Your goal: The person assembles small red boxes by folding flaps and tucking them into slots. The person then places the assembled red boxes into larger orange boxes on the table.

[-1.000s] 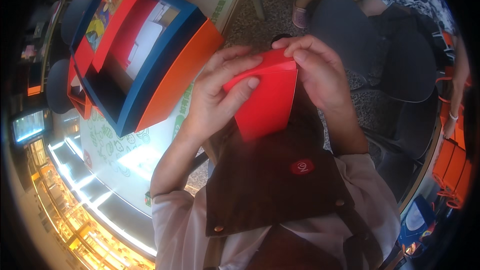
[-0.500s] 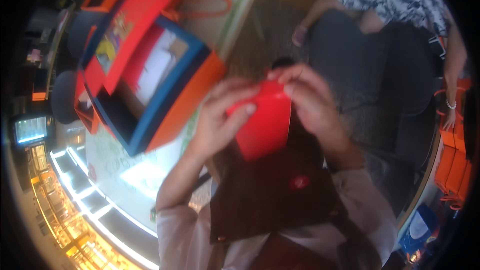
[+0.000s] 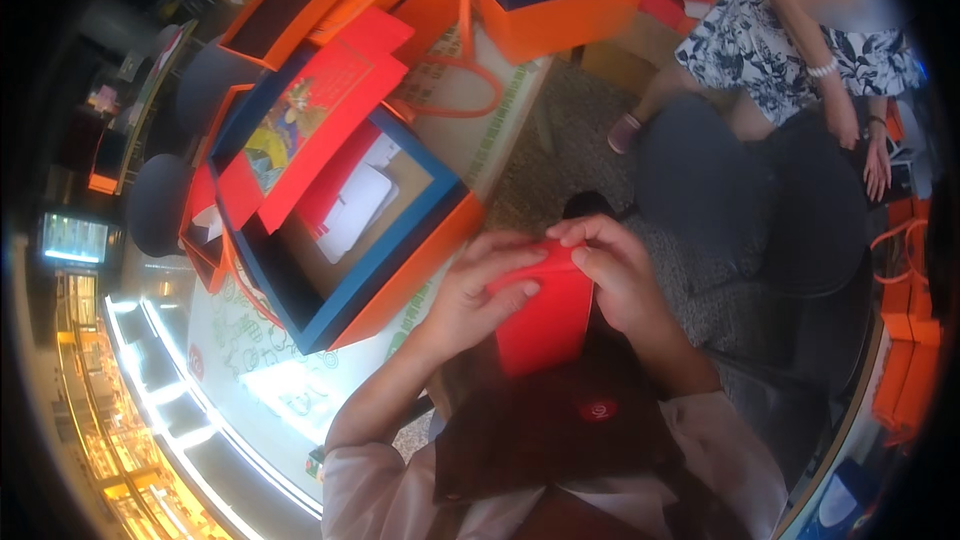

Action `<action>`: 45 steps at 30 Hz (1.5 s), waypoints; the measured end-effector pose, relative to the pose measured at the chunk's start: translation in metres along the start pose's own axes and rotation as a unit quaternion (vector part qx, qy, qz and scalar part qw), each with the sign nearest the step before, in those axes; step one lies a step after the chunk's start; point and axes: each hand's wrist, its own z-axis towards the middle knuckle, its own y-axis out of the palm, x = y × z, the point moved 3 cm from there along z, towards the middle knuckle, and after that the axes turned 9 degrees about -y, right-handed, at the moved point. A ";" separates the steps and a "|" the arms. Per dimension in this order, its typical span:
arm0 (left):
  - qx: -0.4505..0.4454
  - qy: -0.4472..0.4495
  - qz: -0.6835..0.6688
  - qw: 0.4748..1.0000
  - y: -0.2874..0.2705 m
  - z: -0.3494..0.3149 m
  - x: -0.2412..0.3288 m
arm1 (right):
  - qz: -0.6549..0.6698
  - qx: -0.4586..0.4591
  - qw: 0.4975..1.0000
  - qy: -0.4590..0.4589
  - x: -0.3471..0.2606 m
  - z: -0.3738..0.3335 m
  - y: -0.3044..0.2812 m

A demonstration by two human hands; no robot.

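A small red box, apparently folded card (image 3: 548, 325), is held upright in front of my dark apron. My left hand (image 3: 487, 292) grips its left side, the thumb across the front face and the fingers along the top. With the fingertips pinched at the top right edge, my right hand (image 3: 618, 270) holds the other side. What lies behind the box is hidden. To the left, an open orange box with a blue rim (image 3: 400, 275) contains red printed card pieces (image 3: 335, 130) and a white sheet (image 3: 360, 202).
Behind stands another orange and blue box (image 3: 560, 0), beside an orange handle loop (image 3: 465, 90) on the white patterned table (image 3: 250, 340). A dark chair (image 3: 700, 180) stands at right. Beyond it is a person in a patterned garment (image 3: 735, 50). Orange boxes (image 3: 905, 340) are stacked far right.
The view has shifted, so my hands and the surroundings appear lower. My grip on the red box looks much the same. The other person's arm has moved away from the orange boxes.
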 end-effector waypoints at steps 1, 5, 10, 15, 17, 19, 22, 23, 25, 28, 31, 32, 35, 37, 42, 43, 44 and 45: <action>0.000 0.000 -0.006 1.000 -0.001 0.000 -0.001 | -0.006 -0.002 1.000 -0.001 -0.001 0.000 0.001; -0.002 0.002 0.000 1.000 -0.003 -0.001 -0.003 | -0.020 -0.004 1.000 -0.001 -0.004 0.003 0.005; 0.010 0.003 0.001 1.000 0.001 -0.001 -0.002 | -0.046 -0.002 0.999 0.012 0.006 -0.001 0.005; 0.010 0.000 -0.042 0.999 -0.002 0.004 -0.001 | -0.036 -0.009 0.999 0.001 0.004 0.007 0.008; 0.033 -0.003 -0.048 0.998 0.001 0.003 0.001 | -0.072 -0.022 0.997 -0.005 -0.001 0.004 0.007; 0.058 -0.020 -0.053 0.997 0.001 -0.002 -0.004 | -0.069 -0.025 0.997 -0.011 0.004 0.006 0.012; 0.069 -0.048 -0.078 0.993 -0.005 -0.012 -0.012 | -0.113 -0.027 0.992 -0.043 0.003 0.006 0.019; 0.065 -0.032 -0.090 0.993 -0.002 -0.012 -0.008 | -0.133 -0.032 0.989 -0.055 0.000 0.004 0.021; 0.066 -0.006 -0.098 0.993 0.006 -0.003 0.003 | -0.129 -0.005 0.989 -0.069 -0.007 -0.004 0.018; 0.059 0.045 -0.088 0.993 0.016 0.001 0.010 | -0.125 0.014 0.989 -0.081 -0.016 -0.010 0.012; 0.081 0.025 -0.111 0.990 0.014 -0.006 0.021 | -0.130 -0.002 0.988 -0.077 -0.018 -0.008 0.014; 0.086 0.029 -0.111 0.990 0.013 -0.006 0.021 | -0.129 -0.010 0.989 -0.075 -0.017 -0.007 0.012; 0.084 0.032 -0.106 0.990 0.007 -0.004 0.021 | -0.134 -0.008 0.989 -0.068 -0.016 -0.001 0.014; 0.078 0.022 -0.087 0.993 0.008 -0.005 0.016 | -0.138 0.000 0.989 -0.057 -0.013 -0.002 0.012; 0.069 -0.056 -0.161 0.983 0.019 0.003 -0.003 | -0.139 -0.005 0.989 -0.059 -0.011 0.002 0.005; 0.090 -0.055 -0.198 0.974 0.017 0.001 -0.007 | -0.138 -0.040 0.986 -0.080 -0.014 0.008 0.011; 0.100 -0.021 -0.165 0.981 0.005 0.003 -0.003 | -0.151 -0.074 0.982 -0.086 -0.015 0.017 0.014; 0.108 0.019 -0.131 0.985 -0.007 0.004 0.006 | -0.164 -0.106 0.976 -0.096 -0.018 0.022 0.020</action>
